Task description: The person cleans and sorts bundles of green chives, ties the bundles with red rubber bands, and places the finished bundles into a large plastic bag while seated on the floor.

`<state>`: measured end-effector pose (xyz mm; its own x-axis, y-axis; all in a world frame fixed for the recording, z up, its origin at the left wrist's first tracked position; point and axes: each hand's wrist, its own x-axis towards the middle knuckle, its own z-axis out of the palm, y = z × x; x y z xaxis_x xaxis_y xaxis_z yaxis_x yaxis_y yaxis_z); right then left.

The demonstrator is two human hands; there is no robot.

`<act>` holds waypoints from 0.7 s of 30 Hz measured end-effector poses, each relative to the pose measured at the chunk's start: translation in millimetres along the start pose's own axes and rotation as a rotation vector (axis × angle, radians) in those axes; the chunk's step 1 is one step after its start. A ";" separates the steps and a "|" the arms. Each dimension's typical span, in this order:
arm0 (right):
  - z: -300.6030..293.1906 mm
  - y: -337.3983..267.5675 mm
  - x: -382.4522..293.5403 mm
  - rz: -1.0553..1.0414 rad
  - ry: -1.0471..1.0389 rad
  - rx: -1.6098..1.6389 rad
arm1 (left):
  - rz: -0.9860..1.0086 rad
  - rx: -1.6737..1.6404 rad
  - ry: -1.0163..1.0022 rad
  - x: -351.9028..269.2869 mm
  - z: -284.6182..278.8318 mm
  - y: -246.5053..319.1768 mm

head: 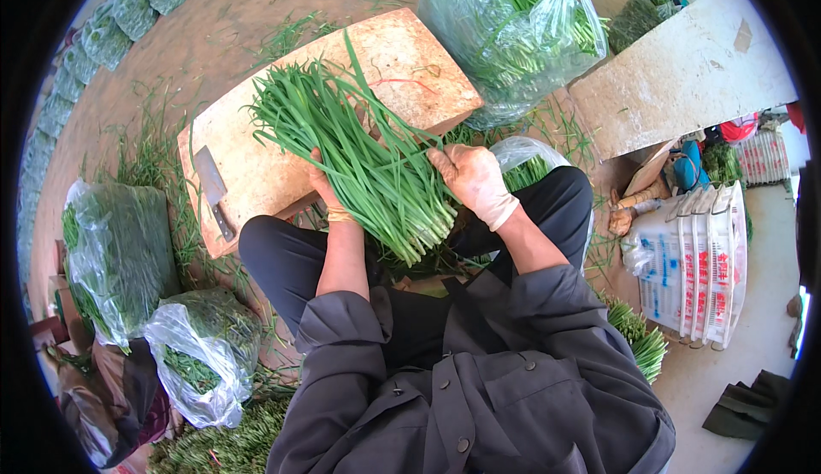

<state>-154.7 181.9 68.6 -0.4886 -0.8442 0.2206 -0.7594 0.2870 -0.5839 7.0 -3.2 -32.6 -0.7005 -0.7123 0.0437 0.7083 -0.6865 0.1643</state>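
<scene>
A thick bunch of green garlic chives (pixel 359 159) lies across my lap and the near edge of a worn wooden board (pixel 410 44), its pale cut ends towards me. My left hand (pixel 327 185), in a thin glove, supports the bunch from its left side and underneath; most of its fingers are hidden by the leaves. With thumb and fingers closed, my gloved right hand (pixel 471 179) pinches a few long leaves at the right side of the bunch. A cleaver (pixel 213 185) with a dark handle rests on the left end of the board. A thin red tie (pixel 410 82) lies on the board behind the leaves.
Beyond the board on the right stands a large clear plastic bag (pixel 500 44) of chives. Filled bags (pixel 122 256) stand at left. White plastic crates (pixel 693 268) are stacked at right, below a pale tabletop (pixel 686 70). Loose leaves litter the floor; more bags line the far left.
</scene>
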 end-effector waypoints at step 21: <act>-10.6 4.7 154.8 -0.015 -0.430 -0.360 | -0.475 0.052 -0.077 -11.1 16.6 -32.3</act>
<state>-238.4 57.4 108.3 -0.3149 -0.9363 -0.1555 -0.9005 0.3465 -0.2629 -9.6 29.3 -22.0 -0.9513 -0.3074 0.0248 0.3045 -0.9237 0.2326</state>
